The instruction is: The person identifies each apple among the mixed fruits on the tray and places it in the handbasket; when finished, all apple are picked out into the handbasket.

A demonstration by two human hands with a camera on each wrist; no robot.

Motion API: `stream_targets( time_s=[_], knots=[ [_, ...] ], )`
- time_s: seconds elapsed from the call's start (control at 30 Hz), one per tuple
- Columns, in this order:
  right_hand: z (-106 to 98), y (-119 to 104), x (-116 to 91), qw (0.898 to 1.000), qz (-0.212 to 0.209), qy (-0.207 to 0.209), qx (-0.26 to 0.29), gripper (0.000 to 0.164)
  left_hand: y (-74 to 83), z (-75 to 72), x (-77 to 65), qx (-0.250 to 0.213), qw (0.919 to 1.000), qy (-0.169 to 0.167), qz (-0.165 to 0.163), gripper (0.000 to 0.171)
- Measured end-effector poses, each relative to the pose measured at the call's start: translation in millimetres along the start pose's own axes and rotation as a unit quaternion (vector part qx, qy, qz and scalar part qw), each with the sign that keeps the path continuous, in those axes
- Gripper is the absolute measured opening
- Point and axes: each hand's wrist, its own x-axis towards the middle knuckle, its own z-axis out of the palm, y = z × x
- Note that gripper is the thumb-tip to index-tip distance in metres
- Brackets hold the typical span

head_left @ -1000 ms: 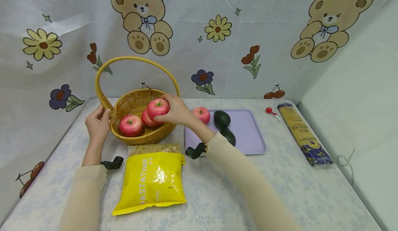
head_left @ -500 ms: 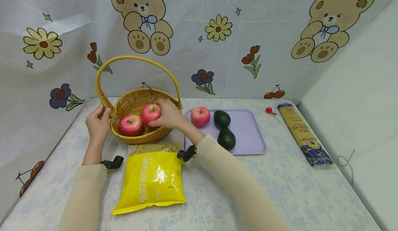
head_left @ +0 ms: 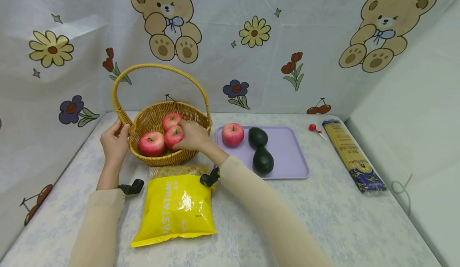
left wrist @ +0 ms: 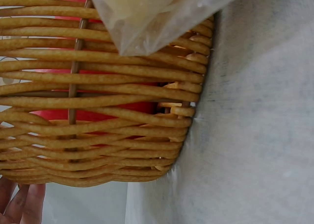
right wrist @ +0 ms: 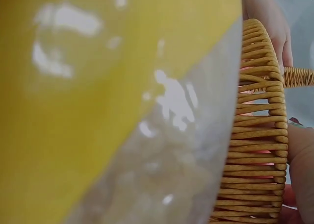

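Observation:
A wicker basket (head_left: 172, 160) with a tall handle stands at the left of the table, several red apples aside from none of its wall showing damage. Inside it lie one apple (head_left: 152, 144) at the left and another apple (head_left: 171, 121) at the back. My left hand (head_left: 115, 141) grips the basket's left rim at the handle's base. Reaching over the right rim, my right hand (head_left: 195, 136) holds a third apple (head_left: 173, 136) low in the basket, its fingers partly covering it. In the left wrist view, red shows through the woven wall (left wrist: 98, 106).
A yellow pasta bag (head_left: 176, 211) lies in front of the basket, over a clear-ended pack (head_left: 179, 171). To the right, a lilac tray (head_left: 287, 155) bears an apple (head_left: 232, 135) and two avocados (head_left: 262, 161). Farther right are a lollipop (head_left: 313, 127) and a spaghetti pack (head_left: 352, 155).
My right hand has lowered its apple into the basket and shifted slightly left and toward the front. The apple at the back has come into sight. The left hand stays at the rim.

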Motion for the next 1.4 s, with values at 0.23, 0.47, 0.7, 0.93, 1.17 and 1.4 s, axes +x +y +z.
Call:
stream_targets(
  time_s=[0.23, 0.47, 0.7, 0.93, 1.17, 1.4],
  knots=[
    [1.6, 0.6, 1.2, 1.000, 0.004, -0.003, -0.013, 0.073, 1.6, -0.4, 1.0, 0.006, 0.9999, 0.001, -0.010, 0.038],
    [2.4, 0.7, 2.3, 1.000, 0.015, -0.004, -0.022, 0.073, 2.4, 0.8, -0.6, -0.002, 1.0000, 0.000, -0.006, 0.037],
    [3.0, -0.1, 5.4, 0.999, 0.013, -0.006, -0.035, 0.073, 2.7, 0.1, -0.6, 0.006, 1.0000, 0.003, -0.001, 0.037],
    [2.4, 0.3, 7.4, 1.000, 0.010, -0.009, -0.019, 0.072, 3.5, -0.5, -0.4, 0.009, 0.9998, -0.003, -0.015, 0.038],
    [0.8, 0.1, 6.9, 1.000, 0.010, -0.011, -0.011, 0.073, 3.4, -0.5, -0.3, 0.011, 0.9997, -0.003, -0.019, 0.039],
    [1.7, 0.6, 8.1, 1.000, 0.006, -0.006, -0.018, 0.073, 2.5, 0.2, -0.2, 0.006, 0.9999, 0.000, -0.014, 0.038]
  ],
)
